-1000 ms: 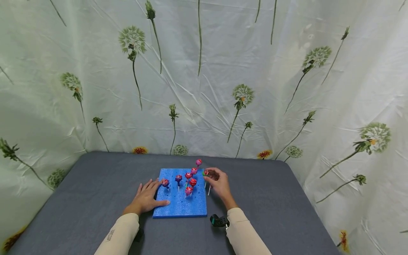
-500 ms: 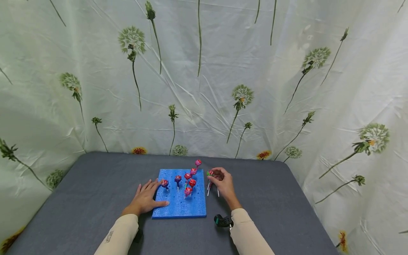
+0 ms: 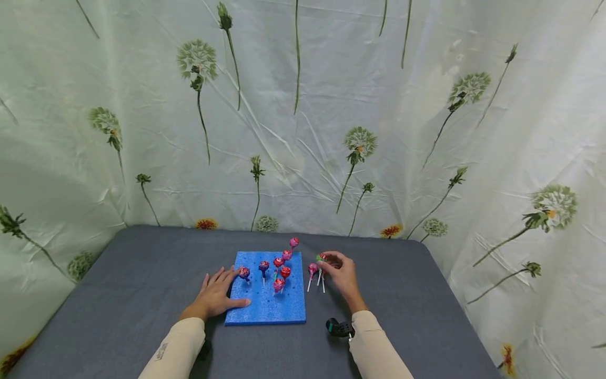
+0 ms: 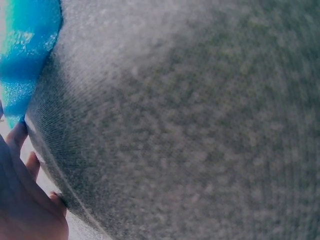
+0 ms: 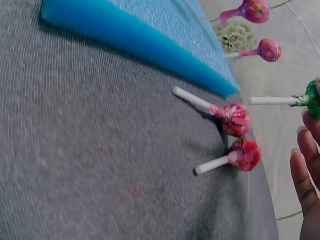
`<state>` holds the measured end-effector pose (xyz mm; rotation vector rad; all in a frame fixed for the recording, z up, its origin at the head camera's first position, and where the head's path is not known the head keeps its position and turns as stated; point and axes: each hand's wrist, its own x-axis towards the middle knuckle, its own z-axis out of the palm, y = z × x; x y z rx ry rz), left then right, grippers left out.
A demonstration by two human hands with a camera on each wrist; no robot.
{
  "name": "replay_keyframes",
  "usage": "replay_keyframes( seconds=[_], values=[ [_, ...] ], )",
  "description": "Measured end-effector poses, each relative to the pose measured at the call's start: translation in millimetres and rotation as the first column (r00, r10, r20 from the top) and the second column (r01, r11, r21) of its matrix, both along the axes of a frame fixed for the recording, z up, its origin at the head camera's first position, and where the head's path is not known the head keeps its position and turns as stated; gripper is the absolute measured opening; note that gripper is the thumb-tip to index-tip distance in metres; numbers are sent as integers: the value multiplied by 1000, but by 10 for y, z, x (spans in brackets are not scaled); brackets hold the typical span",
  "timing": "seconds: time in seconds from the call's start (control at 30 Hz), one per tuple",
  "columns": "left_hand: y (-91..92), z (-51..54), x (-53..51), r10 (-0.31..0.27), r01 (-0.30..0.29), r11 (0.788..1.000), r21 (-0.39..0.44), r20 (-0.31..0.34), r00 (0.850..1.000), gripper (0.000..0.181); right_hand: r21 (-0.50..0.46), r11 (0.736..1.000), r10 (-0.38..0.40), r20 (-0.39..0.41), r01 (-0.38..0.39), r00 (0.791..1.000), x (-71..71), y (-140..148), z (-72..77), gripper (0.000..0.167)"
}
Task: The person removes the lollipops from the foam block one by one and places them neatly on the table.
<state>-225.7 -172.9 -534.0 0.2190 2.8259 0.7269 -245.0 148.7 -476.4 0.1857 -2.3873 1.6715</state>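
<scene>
My right hand (image 3: 344,275) pinches a green-wrapped lollipop (image 3: 321,257) by its head, to the right of a blue foam board (image 3: 266,312). In the right wrist view, the green lollipop (image 5: 314,100) is held off the table, its white stick pointing away from the fingers. Below it, a pink lollipop (image 5: 236,120) and a red-pink lollipop (image 5: 245,154) lie on the cloth. My left hand (image 3: 215,295) rests with spread fingers along the board's left edge, thumb on top. Purple lollipops (image 3: 263,266), red ones (image 3: 285,272) and pink ones (image 3: 279,285) stand in the board, sticks down.
Small holes dot the board's top. Dark grey cloth (image 3: 407,305) covers the table. A pale curtain (image 3: 312,131) printed with dandelions hangs behind it. A black wrist strap (image 3: 338,328) is by my right sleeve.
The right hand has moved rightward from the board's edge, carrying the green lollipop. The lollipops lying on the table, partly behind the hand before, now show more. The left hand stays put.
</scene>
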Motion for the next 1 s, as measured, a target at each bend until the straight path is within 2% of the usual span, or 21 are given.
replay_keyframes(
  seconds=[0.07,0.33,0.5,0.83,1.0],
  values=[
    [5,8,-1,0,0,1000,4,-2,1000,104,10,1000,-11,-6,11,1000,-12,37,-26,22],
    [5,30,16,14,-14,1000,0,18,1000,105,1,999,-46,20,46,999,-213,221,-385,24],
    [-16,21,4,12,-12,1000,3,16,1000,105,-40,999,-30,44,32,999,-221,253,-429,26],
    [11,39,0,25,-25,1000,7,23,999,106,-7,997,-78,34,78,996,-288,376,-535,23],
    [12,24,2,26,-26,1000,5,25,999,106,1,997,-74,35,74,997,-293,418,-594,22]
  ],
)
